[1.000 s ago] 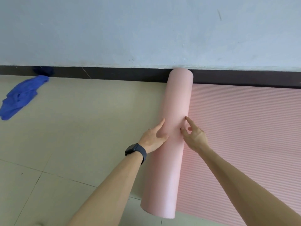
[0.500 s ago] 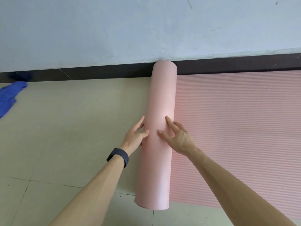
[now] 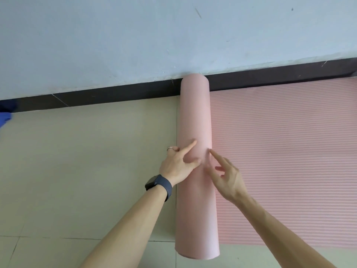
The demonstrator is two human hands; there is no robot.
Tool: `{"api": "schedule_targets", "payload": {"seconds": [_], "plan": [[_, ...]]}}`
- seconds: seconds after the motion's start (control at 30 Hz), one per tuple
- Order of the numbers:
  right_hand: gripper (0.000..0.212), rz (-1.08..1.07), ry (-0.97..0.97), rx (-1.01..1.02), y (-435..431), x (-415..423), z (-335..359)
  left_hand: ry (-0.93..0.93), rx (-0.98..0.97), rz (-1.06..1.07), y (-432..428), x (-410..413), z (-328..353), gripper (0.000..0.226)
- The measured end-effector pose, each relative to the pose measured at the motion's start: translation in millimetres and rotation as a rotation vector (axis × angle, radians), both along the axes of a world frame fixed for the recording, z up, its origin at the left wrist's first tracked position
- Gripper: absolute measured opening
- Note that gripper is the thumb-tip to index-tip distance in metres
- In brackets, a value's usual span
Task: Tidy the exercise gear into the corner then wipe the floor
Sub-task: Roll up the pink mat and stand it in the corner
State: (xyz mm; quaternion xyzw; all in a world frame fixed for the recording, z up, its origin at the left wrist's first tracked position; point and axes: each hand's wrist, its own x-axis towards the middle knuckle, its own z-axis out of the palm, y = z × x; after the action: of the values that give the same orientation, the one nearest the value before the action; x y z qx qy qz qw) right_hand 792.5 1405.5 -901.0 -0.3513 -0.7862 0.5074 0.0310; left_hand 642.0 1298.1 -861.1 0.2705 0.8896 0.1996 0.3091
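One pink exercise mat [image 3: 289, 151], half rolled, on a beige tiled floor [image 3: 77, 161] at the foot of a pale wall [image 3: 135, 35] with a dark skirting board [image 3: 116, 93]. At the far left edge, cut off by the frame, a scrap of blue cloth [image 3: 4, 118] on the tiles beside the skirting board. Moving right, a bare forearm with a dark watch [image 3: 159, 185] strapped at the wrist, reaching up from the lower edge. Beyond it the left hand [image 3: 178, 166], a thin ring [image 3: 170, 149] on one finger, laid against the left flank of the roll [image 3: 196, 113]: forefinger straight and flat on the pink surface, thumb pressed on it lower down, remaining fingers tucked at the roll's left side, nothing clasped. In the middle, the roll itself, lying on the floor, far end at the skirting board, near end toward the camera, running almost straight up the frame. Just right of it the right hand [image 3: 228, 178], fingers spread and loose, holding nothing, forefinger stretched out with its tip at the roll's right edge; contact there hard to judge. Farther right, the unrolled stretch of the exercise mat, ribbed in fine lines, flat on the floor along the skirting board and out past the right edge of the frame.
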Motion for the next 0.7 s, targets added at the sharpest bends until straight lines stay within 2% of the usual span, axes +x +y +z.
{"api": "schedule_targets", "payload": {"seconds": [0.1, 0.17, 0.27, 0.37, 0.47, 0.5, 0.6, 0.7], "plan": [[0.101, 0.07, -0.034, -0.077, -13.9, 16.3, 2.3, 0.106, -0.029, -0.086, 25.3, 4.1, 3.9, 0.038], [0.107, 0.038, -0.059, -0.076, -8.6, 21.8, -0.3, 0.041, 0.016, -0.109, 27.8, -5.8, 5.7, 0.041], [0.102, 0.003, -0.063, -0.069, -0.4, 27.9, -5.0, -0.174, 0.171, 0.019, 7.1, -24.3, 4.8, 0.057], [0.1, -0.038, -0.067, -0.132, 11.6, 36.8, -12.7, -0.166, 0.116, -0.021, -6.1, -16.6, -4.2, 0.069], [0.088, -0.092, -0.053, -0.166, 27.1, 55.4, -19.4, -0.356, 0.125, -0.011, 5.9, 11.1, -9.6, 0.074], [0.082, -0.133, -0.048, -0.145, 30.3, 63.1, -21.6, -0.368, 0.14, -0.021, 14.8, 21.8, -9.9, 0.074], [0.059, -0.273, 0.002, 0.027, 34.4, 79.7, -19.5, -0.189, 0.071, -0.061, 48.1, 49.9, -7.7, 0.066], [0.054, -0.246, 0.078, 0.09, 40.6, 78.3, -4.2, -0.069, -0.038, -0.195, 75.2, 53.6, -0.9, 0.048]]}}
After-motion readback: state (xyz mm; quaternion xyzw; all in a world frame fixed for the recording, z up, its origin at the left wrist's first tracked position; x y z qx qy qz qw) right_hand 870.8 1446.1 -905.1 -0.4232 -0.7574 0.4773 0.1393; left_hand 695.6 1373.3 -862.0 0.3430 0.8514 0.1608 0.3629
